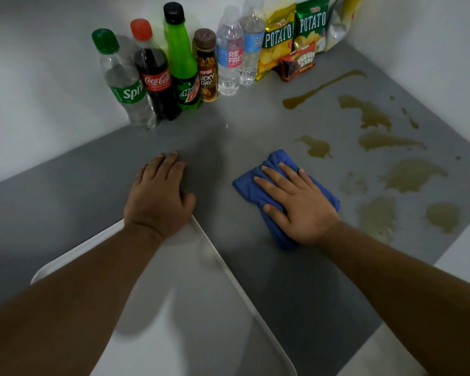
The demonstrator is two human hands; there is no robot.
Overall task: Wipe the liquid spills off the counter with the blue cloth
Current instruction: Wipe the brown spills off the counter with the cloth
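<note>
A crumpled blue cloth (274,161) lies on the grey counter (228,131) right of centre. My right hand (296,202) presses flat on it with straight, spread fingers. My left hand (159,194) rests palm down on the bare counter to the left, fingers straight, holding nothing. Several brownish-yellow liquid spills (413,175) spread over the right side of the counter, the nearest patch (316,146) just beyond the cloth. A long streak (320,89) runs toward the far corner.
Along the back wall stand several bottles: Sprite (125,85), Coca-Cola (154,74), Mountain Dew (183,61), a coffee drink (206,69) and two water bottles (229,55). Snack bags (293,33) fill the far corner. A white tray (215,308) lies under my left forearm.
</note>
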